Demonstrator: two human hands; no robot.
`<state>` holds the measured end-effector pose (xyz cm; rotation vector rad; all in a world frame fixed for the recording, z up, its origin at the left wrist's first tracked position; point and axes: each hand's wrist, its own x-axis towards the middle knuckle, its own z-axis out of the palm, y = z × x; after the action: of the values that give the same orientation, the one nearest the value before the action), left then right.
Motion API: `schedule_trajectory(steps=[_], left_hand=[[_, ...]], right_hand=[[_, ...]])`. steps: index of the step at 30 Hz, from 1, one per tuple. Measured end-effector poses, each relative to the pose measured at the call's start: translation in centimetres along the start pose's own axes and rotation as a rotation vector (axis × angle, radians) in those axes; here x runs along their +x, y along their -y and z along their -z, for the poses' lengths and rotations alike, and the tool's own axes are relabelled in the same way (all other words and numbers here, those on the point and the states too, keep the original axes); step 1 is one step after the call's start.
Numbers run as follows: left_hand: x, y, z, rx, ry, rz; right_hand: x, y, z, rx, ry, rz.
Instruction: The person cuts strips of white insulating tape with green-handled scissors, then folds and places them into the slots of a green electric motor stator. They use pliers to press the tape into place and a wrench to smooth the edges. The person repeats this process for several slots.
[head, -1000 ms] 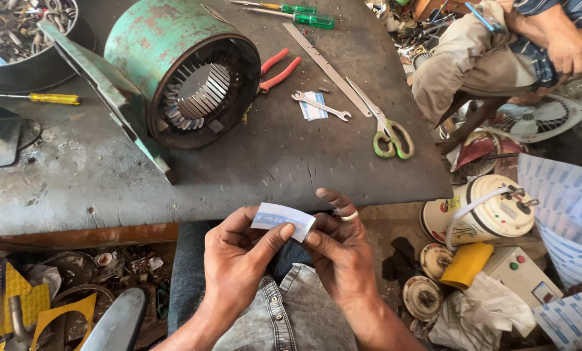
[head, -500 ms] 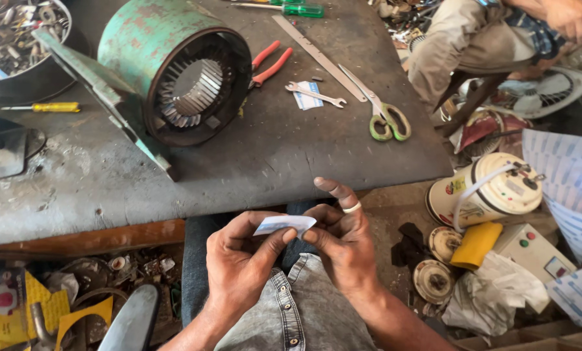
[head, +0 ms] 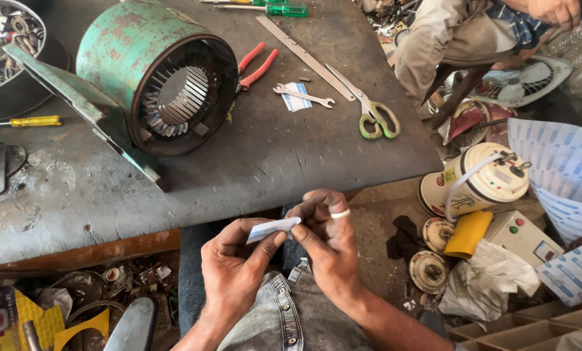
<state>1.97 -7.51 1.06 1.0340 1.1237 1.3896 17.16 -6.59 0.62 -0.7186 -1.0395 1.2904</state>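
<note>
Together, left hand (head: 235,270) and right hand (head: 326,244) pinch one paper slip (head: 272,229) (two screwdrivers (head: 274,9) lie beyond).

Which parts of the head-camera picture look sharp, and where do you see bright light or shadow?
Head view: even daylight; the green rusty motor housing and green-handled scissors look sharp. The white patterned sheets at right are brightest, near glare. Under the dark metal table lies shadow. Both hands' fingers pinching the small white paper strip show no blur.

left hand (head: 235,273), right hand (head: 326,244), fingers seemingly pinched together
</note>
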Motion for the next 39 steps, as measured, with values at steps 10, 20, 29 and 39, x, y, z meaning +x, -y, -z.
schedule_trajectory(steps=[10, 20, 29, 39], left_hand=[[1.3, 0.1, 0.6, 0.142, 0.016, 0.021], [2.5, 1.6, 1.5, 0.048, -0.032, 0.112], [3.6, 1.0, 0.6, -0.159, -0.103, 0.181], [3.9, 1.5, -1.3, -0.09, -0.045, 0.164]], right_hand=[[1.4, -1.2, 0.4, -0.036, 0.011, -0.043], [3.2, -2.1, 1.3, 0.033, -0.109, -0.247], [3.3, -1.0, 0.6, 0.037, -0.148, -0.33], [2.7, -1.0, 0.4, -0.291, -0.047, -0.079]])
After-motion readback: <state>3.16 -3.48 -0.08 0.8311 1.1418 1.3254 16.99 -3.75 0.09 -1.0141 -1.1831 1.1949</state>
